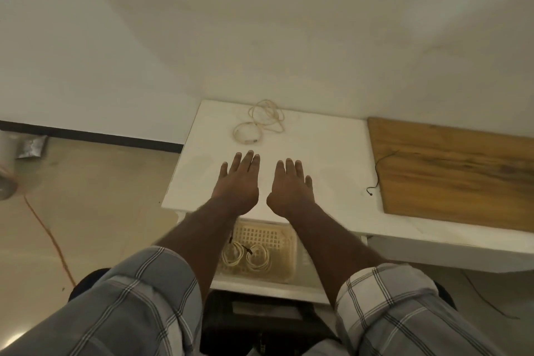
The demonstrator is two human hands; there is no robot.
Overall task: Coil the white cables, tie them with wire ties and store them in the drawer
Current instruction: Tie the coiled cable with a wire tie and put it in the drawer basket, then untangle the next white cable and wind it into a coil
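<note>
A loose white cable (261, 121) lies in untidy loops at the back of the white table top (326, 147). My left hand (238, 179) and my right hand (291, 183) lie flat, palms down, side by side on the table just in front of that cable, fingers straight and holding nothing. Below the table's front edge the drawer (274, 289) stands pulled out. Inside it sits a pale mesh basket (268, 235) with two coiled white cables (245, 257), each bound with a dark wire tie. A dark wire tie (378, 173) lies at the table's right side.
A wooden board (456, 170) covers the surface to the right of the table. A white wall rises behind. An orange cord (49, 237) runs over the tiled floor at the left, near a grey cylinder (7, 170). Plaid sleeves fill the foreground.
</note>
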